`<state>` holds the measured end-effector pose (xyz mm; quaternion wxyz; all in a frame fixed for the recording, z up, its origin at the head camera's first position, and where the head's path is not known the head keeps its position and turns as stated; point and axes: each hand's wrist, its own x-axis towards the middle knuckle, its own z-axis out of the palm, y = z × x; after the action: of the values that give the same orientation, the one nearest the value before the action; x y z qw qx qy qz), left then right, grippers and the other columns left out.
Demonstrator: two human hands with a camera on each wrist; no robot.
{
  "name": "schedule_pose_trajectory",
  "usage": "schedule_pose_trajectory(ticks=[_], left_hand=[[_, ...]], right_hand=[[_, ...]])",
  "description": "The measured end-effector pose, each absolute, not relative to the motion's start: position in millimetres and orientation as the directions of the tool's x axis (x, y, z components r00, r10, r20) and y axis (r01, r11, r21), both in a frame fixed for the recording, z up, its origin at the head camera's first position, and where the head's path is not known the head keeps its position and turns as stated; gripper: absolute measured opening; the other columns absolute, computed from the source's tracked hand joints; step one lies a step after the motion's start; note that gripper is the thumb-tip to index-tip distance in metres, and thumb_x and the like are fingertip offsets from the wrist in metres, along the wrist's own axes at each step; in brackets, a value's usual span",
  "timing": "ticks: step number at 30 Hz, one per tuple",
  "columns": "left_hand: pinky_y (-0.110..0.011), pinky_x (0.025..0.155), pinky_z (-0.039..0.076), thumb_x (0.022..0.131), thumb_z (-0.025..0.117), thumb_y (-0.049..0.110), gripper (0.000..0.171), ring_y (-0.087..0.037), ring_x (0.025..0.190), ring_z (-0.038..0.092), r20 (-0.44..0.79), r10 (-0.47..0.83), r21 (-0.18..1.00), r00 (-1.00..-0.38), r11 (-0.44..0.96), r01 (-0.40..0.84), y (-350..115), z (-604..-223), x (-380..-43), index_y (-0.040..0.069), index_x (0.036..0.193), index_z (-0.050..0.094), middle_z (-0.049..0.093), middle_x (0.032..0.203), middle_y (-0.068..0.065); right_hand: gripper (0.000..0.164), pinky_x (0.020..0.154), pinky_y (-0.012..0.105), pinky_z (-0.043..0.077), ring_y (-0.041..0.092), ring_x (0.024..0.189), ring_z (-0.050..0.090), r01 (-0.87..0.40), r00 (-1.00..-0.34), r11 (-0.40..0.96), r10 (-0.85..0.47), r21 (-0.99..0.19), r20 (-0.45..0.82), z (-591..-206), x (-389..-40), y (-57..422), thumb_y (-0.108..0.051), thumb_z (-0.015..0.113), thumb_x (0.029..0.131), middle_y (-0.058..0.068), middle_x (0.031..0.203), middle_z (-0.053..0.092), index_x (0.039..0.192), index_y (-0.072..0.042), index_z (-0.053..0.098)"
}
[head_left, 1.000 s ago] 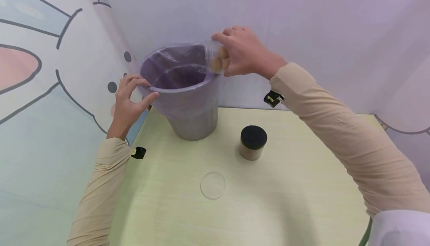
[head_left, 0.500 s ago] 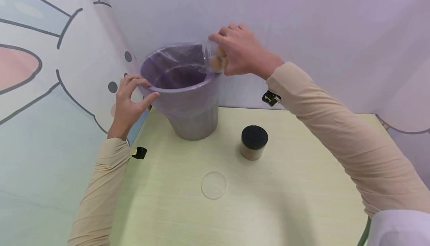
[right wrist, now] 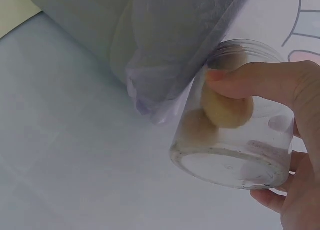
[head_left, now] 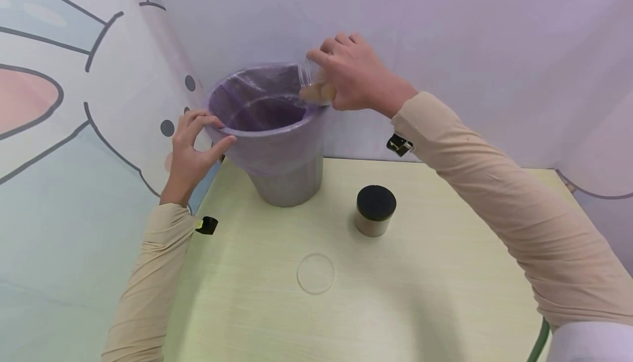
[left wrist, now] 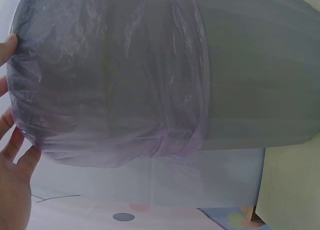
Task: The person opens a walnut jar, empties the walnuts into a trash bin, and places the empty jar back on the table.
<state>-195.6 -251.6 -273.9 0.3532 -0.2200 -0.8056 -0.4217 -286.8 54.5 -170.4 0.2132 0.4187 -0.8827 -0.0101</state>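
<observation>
Head view, upper centre: clear jar (right wrist: 232, 152), tipping mouth-first over the rim of a grey bin (head_left: 292, 187) with purple liner (head_left: 277, 153); tan pieces (right wrist: 227, 110) are resting inside the jar. Right hand (head_left: 355, 75): thumb and fingers grasping that jar. Left hand (head_left: 190, 150), left of centre: thumb and fingers pinching the bin's rim. Right of centre: black-lidded jar (head_left: 375, 211), standing on the table (head_left: 242, 301). Below centre: clear disc (head_left: 316, 274), lying flat.

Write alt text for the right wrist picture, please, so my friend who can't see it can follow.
A right hand grips a tilted clear jar with round tan pieces inside, its threaded end close to a thin purple bag that covers part of a grey bin. A pale backdrop fills much of the view.
</observation>
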Motion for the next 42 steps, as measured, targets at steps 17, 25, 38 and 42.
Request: schedule_pose_trajectory(ticks=[17, 25, 38, 42], left_hand=[[-0.029, 0.099, 0.031, 0.072, 0.076, -0.006, 0.027, -0.020, 0.114, 0.042, 0.754, 0.040, 0.531, -0.655, 0.550, 0.645, -252, -273, -193, -0.009, 0.094, 0.062, 0.052, 0.110, -0.021], [-0.029, 0.101, 0.031, 0.075, 0.075, -0.002, 0.026, -0.018, 0.115, 0.042, 0.739, 0.027, 0.548, -0.673, 0.558, 0.624, -254, -276, -194, -0.008, 0.096, 0.061, 0.051, 0.114, -0.022], [-0.029, 0.102, 0.031, 0.071, 0.080, 0.001, 0.031, -0.016, 0.120, 0.040, 0.728, 0.029, 0.549, -0.685, 0.573, 0.609, -274, -296, -216, 0.002, 0.099, 0.065, 0.053, 0.119, -0.013], [-0.029, 0.103, 0.031, 0.071, 0.079, -0.002, 0.031, -0.017, 0.120, 0.040, 0.729, 0.025, 0.548, -0.684, 0.577, 0.605, -271, -294, -215, 0.000, 0.098, 0.065, 0.053, 0.117, -0.014]], right_hand=[[0.067, 0.091, 0.049, 0.035, 0.036, 0.108, 0.045, -0.745, -0.540, 0.631, -0.761, 0.217, 0.359, -170, -286, 50, -0.005, 0.060, 0.071, 0.020, 0.124, 0.052, 0.136, -0.005, 0.046], [0.068, 0.092, 0.049, 0.035, 0.038, 0.108, 0.045, -0.743, -0.519, 0.615, -0.779, 0.265, 0.352, -170, -287, 44, -0.003, 0.063, 0.068, 0.021, 0.122, 0.052, 0.134, -0.003, 0.047], [0.071, 0.091, 0.047, 0.035, 0.038, 0.106, 0.045, -0.748, -0.484, 0.594, -0.793, 0.295, 0.370, -174, -288, 42, 0.001, 0.069, 0.062, 0.022, 0.120, 0.052, 0.130, -0.002, 0.048], [0.075, 0.091, 0.047, 0.035, 0.037, 0.107, 0.044, -0.742, -0.500, 0.603, -0.788, 0.292, 0.358, -172, -288, 42, -0.001, 0.071, 0.061, 0.022, 0.123, 0.051, 0.132, -0.003, 0.047]])
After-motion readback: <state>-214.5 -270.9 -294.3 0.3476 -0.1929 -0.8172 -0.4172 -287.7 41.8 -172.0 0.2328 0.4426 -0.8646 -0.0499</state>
